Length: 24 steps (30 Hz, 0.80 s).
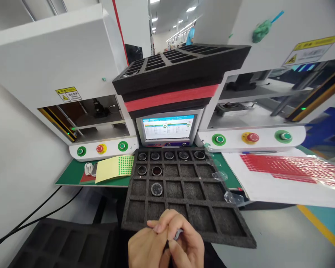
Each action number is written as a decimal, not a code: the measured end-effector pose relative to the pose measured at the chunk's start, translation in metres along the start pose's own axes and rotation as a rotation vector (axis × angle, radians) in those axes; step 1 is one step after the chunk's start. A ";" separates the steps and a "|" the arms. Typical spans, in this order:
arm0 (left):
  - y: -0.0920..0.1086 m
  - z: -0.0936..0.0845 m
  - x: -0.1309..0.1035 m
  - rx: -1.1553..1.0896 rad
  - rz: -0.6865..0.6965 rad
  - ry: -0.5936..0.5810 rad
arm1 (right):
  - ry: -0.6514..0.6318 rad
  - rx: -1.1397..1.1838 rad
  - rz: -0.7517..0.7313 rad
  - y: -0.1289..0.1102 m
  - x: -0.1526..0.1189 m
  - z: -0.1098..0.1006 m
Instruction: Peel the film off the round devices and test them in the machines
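My two hands are pressed together over the near edge of a black foam tray (197, 203). My right hand (186, 238) is closed, its fingers curled around a small grey piece (178, 233) whose kind I cannot make out. My left hand (148, 247) meets it, back upward and fingers bent inward; most of its fingertips are hidden. Several round dark discs with thin silver rims sit in the tray's far compartments. One silver-rimmed disc (156, 189) lies nearer to my hands, and a reddish-dark disc (156, 171) sits behind it.
Behind the tray stands a monitor (167, 128) under stacked foam trays (178, 80). White press machines flank it, with green buttons (219, 139) and red stop buttons (252, 137). A yellow sticker sheet (110, 170) lies left, red film (284, 167) right. Another foam tray (64, 242) is low at left.
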<state>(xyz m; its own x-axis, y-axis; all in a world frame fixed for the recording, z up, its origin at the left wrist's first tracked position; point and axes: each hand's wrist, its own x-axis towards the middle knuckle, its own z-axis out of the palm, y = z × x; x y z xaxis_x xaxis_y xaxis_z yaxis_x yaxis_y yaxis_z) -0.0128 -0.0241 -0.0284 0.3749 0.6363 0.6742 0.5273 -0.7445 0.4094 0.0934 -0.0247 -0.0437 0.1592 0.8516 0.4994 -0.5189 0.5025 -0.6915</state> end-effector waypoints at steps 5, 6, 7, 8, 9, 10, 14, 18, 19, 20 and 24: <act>0.022 -0.018 0.024 -0.077 -0.014 0.063 | -0.069 -0.211 0.078 -0.038 0.010 0.002; 0.024 -0.020 0.026 -0.073 -0.061 0.044 | -0.096 -0.254 0.109 -0.045 0.013 0.001; 0.027 -0.021 0.027 -0.065 -0.101 0.025 | -0.119 -0.289 0.142 -0.050 0.015 0.001; 0.029 -0.022 0.026 -0.058 -0.136 0.018 | -0.130 -0.312 0.173 -0.053 0.016 0.000; 0.030 -0.021 0.025 -0.057 -0.160 0.019 | -0.125 -0.326 0.195 -0.055 0.017 -0.001; 0.031 -0.020 0.023 -0.056 -0.172 0.022 | -0.103 -0.330 0.207 -0.056 0.016 -0.001; 0.035 -0.017 0.018 -0.054 -0.193 0.037 | -0.071 -0.274 0.195 -0.055 0.013 -0.007; 0.040 -0.019 0.016 -0.362 -0.377 -0.089 | -0.177 -0.164 0.271 -0.053 0.012 -0.030; 0.041 -0.019 0.015 -0.518 -0.487 -0.102 | -0.166 -0.152 0.280 -0.053 0.013 -0.036; 0.042 -0.018 0.014 -0.697 -0.607 -0.101 | -0.147 -0.151 0.270 -0.053 0.013 -0.042; 0.042 -0.004 0.012 -1.450 -0.884 -0.141 | -0.161 -0.256 0.189 -0.054 0.012 -0.054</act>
<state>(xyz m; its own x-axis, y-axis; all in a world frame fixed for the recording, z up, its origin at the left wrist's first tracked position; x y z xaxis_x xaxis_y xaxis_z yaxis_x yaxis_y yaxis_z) 0.0102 -0.0487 -0.0008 0.4728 0.8782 -0.0725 -0.4492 0.3110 0.8376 0.1692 -0.0334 -0.0282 -0.0646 0.9091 0.4116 -0.2956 0.3765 -0.8780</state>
